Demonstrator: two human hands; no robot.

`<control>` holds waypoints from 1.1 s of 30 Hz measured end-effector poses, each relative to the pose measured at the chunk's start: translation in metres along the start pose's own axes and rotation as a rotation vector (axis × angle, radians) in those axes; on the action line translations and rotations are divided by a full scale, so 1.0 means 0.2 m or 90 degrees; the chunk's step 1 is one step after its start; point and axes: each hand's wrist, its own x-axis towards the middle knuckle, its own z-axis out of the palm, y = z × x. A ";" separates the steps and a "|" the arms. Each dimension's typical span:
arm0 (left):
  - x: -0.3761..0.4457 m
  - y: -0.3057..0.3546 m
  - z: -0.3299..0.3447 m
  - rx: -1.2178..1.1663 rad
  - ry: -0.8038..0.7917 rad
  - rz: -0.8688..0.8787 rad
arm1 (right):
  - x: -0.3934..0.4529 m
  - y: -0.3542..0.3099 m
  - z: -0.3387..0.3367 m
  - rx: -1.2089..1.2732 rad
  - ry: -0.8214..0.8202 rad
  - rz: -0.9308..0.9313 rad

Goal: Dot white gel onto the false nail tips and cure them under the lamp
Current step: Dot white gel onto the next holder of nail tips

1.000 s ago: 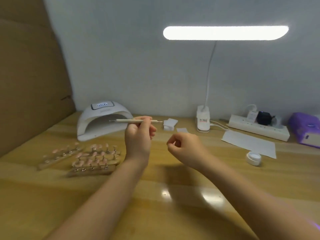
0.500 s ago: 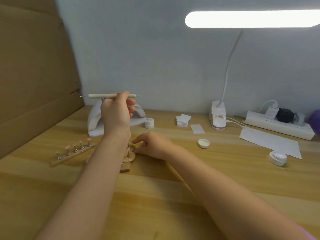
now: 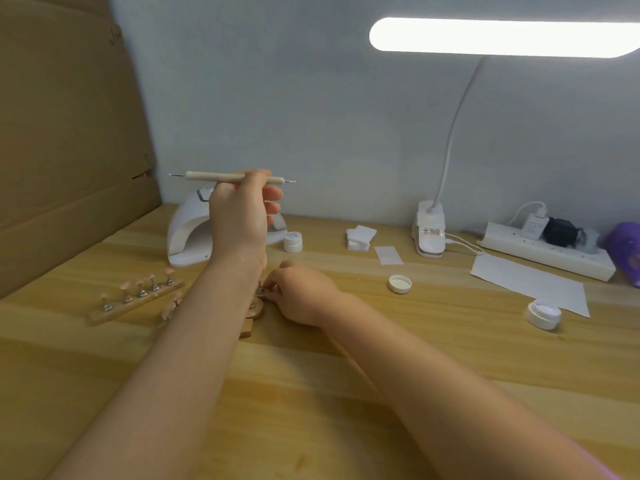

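Light wood-grain counter (image 3: 311, 393), pale grey-blue wall behind, brown cardboard sheet (image 3: 62, 133) leaning along the left side. Lit bar desk lamp (image 3: 502, 38) on a white gooseneck, clamp base at the back. White power strip (image 3: 543, 252) back right with plugs in it, white paper sheet (image 3: 530, 284) in front of it. Purple object at the right edge, cut off by the frame.

Left hand (image 3: 239, 223) raised above the counter, grip curled round a dotting tool (image 3: 221, 177) held level, metal tips sticking out both ends. Right hand (image 3: 301, 292) down on the counter, fingertips pinching a small metal nail stand (image 3: 259, 291) on a wooden holder; the left forearm hides most of that holder.

Second wooden holder strip (image 3: 135, 301) to the left, pink false nail tips (image 3: 145, 280) upright on it. White curing lamp (image 3: 194, 237) behind the left hand, partly hidden. Closed gel pot (image 3: 293, 241) just beside it. Open white gel pot (image 3: 543, 313) front right, loose lid (image 3: 400, 284) near centre. Stack of white wipes (image 3: 360, 237) at the back.
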 end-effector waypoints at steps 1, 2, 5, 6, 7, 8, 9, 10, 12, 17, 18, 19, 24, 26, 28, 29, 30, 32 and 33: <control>0.00 0.00 0.01 -0.006 -0.006 -0.007 | -0.03 0.02 0.00 -0.024 0.007 0.010; -0.01 0.00 0.01 -0.013 -0.010 -0.016 | -0.06 0.05 -0.01 -0.039 0.015 0.023; -0.04 -0.02 0.04 -0.012 -0.036 -0.054 | -0.21 0.16 -0.04 -0.055 0.033 0.057; -0.05 -0.03 0.06 -0.006 -0.049 -0.067 | -0.28 0.21 -0.05 -0.062 0.037 0.067; -0.07 -0.04 0.07 -0.004 -0.060 -0.080 | -0.34 0.26 -0.07 -0.070 0.040 0.078; -0.09 -0.06 0.08 -0.004 -0.069 -0.093 | -0.41 0.30 -0.08 -0.076 0.042 0.088; -0.11 -0.08 0.10 -0.004 -0.076 -0.107 | -0.47 0.35 -0.10 -0.079 0.044 0.097; -0.13 -0.10 0.11 0.000 -0.085 -0.121 | -0.54 0.40 -0.12 -0.081 0.046 0.107; -0.18 -0.15 0.15 0.018 -0.113 -0.144 | -0.67 0.48 -0.15 -0.077 0.055 0.130; -0.35 -0.27 0.21 0.069 -0.199 -0.164 | -0.92 0.71 -0.22 -0.031 0.065 0.184; -0.37 -0.29 0.21 0.074 -0.209 -0.163 | -0.96 0.75 -0.23 -0.024 0.067 0.191; -0.38 -0.30 0.21 0.081 -0.216 -0.161 | -1.01 0.79 -0.25 -0.018 0.068 0.198; -0.43 -0.39 0.26 0.091 -0.203 -0.205 | -1.13 0.91 -0.29 0.004 0.097 0.218; -0.45 -0.42 0.30 0.082 -0.191 -0.250 | -1.14 0.92 -0.28 0.021 0.112 0.217; -0.48 -0.46 0.34 0.061 -0.176 -0.283 | -1.16 0.92 -0.27 0.025 0.129 0.214; -0.51 -0.47 0.36 0.048 -0.167 -0.292 | -1.17 0.92 -0.26 0.025 0.140 0.210; -0.53 -0.49 0.37 0.035 -0.159 -0.294 | -1.18 0.92 -0.26 0.027 0.154 0.202; -0.57 -0.51 0.37 0.017 -0.164 -0.272 | -1.19 0.92 -0.24 0.033 0.181 0.179; -0.58 -0.52 0.37 0.014 -0.177 -0.254 | -1.20 0.92 -0.24 0.034 0.191 0.170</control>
